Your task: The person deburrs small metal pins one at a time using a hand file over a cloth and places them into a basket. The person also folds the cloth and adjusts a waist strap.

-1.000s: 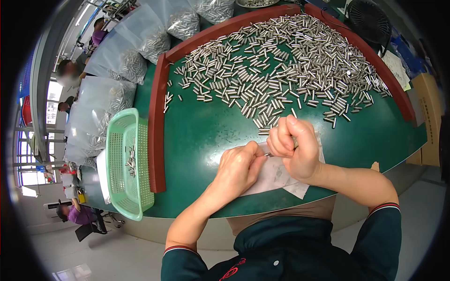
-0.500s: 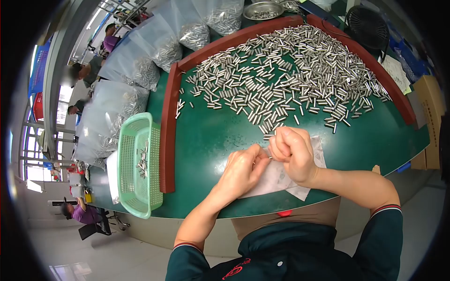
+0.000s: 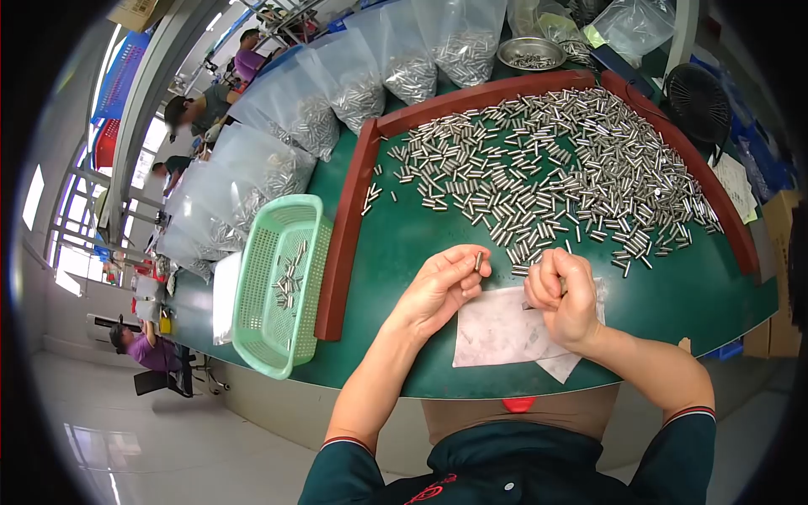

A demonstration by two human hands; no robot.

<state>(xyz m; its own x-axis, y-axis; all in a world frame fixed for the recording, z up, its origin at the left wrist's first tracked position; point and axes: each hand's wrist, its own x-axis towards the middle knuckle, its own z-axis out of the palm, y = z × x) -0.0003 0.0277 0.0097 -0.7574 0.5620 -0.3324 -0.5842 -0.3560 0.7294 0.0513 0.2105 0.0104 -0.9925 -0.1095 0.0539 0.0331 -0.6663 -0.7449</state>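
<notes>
Between thumb and forefinger, my left hand (image 3: pixel 442 290) pinches one small metal pin (image 3: pixel 479 261), held upright above the green tabletop (image 3: pixel 404 244). To its right, my right hand (image 3: pixel 566 299) is curled closed over the edge of a stained white cloth (image 3: pixel 497 332); a dark bit shows at its fingertips, too small to make out. Beyond both hands a wide heap of loose metal pins (image 3: pixel 581 160) spreads over the table. A green plastic basket (image 3: pixel 244 324) at the left has several pins lying in it.
Red wooden rails (image 3: pixel 341 252) border the heap. Clear bags of pins (image 3: pixel 358 93) line the table's left and far side. A metal bowl (image 3: pixel 532 54) with pins, a black fan (image 3: pixel 697 101) and a cardboard box (image 3: pixel 783 278) stand farther out. Other people sit at the left.
My hands have moved apart; the left one has lifted a pin away from the right. More of the cloth shows, and the whole view has shifted, with the basket and bags now farther right.
</notes>
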